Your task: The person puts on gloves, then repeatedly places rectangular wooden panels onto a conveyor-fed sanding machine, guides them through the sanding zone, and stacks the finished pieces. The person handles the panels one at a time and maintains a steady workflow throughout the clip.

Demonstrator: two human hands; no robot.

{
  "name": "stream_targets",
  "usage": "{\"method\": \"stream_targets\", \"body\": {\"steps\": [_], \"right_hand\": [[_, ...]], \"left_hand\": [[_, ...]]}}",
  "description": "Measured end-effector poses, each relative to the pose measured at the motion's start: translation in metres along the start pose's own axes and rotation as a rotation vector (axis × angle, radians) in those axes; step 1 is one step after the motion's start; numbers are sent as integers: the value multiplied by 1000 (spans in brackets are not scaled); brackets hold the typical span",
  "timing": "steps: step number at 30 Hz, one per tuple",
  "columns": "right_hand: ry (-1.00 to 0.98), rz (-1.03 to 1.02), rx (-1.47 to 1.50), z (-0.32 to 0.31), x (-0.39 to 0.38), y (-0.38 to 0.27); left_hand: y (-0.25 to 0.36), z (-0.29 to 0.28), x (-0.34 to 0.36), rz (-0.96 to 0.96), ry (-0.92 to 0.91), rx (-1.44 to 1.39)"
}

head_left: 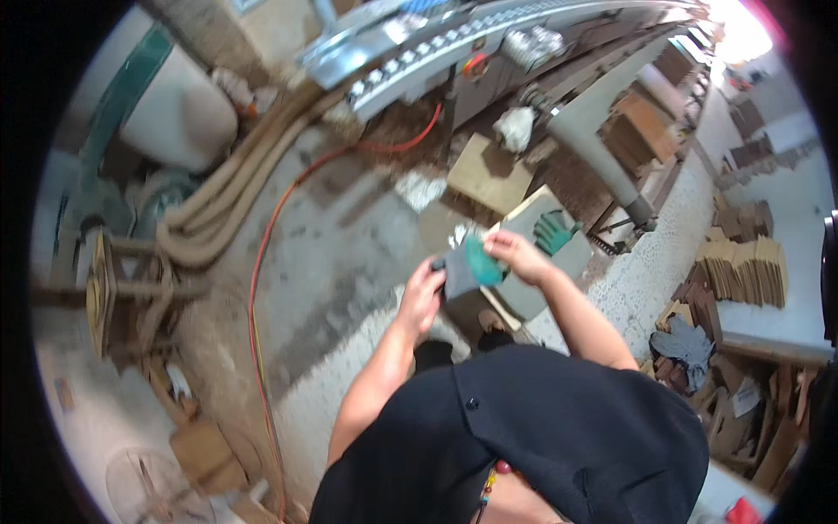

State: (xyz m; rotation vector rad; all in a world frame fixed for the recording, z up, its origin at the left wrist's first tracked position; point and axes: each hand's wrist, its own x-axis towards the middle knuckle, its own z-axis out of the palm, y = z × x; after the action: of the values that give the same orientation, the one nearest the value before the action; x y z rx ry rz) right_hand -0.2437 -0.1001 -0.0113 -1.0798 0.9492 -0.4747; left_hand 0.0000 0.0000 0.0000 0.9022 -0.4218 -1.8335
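Note:
My left hand has its fingers wrapped round the edge of a dark grey, flat, block-like piece; its exact kind I cannot make out. Against this piece lies a thin, round-edged green sheet, which looks like a sanding disc. The thumb and fingers of my right hand pinch the sheet's upper right edge. Both hands are above the near side of a small grey-topped stand. On that stand, beyond my right hand, several dark green fanned-out pieces lie together.
A light wooden board is behind the stand. A red hose crosses the floor at left, near thick tan ducts. A roller conveyor runs along the back. Stacked wooden pieces and a grey glove are at right.

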Motion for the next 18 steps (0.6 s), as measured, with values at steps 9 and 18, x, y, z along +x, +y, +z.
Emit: {"method": "stream_targets", "body": {"steps": [9, 18], "right_hand": [[329, 49, -418, 115, -16, -33], [360, -1, -909, 94, 5, -33]], "left_hand": [[25, -23, 16, -227, -67, 93], [32, -19, 67, -11, 108, 981]]}}
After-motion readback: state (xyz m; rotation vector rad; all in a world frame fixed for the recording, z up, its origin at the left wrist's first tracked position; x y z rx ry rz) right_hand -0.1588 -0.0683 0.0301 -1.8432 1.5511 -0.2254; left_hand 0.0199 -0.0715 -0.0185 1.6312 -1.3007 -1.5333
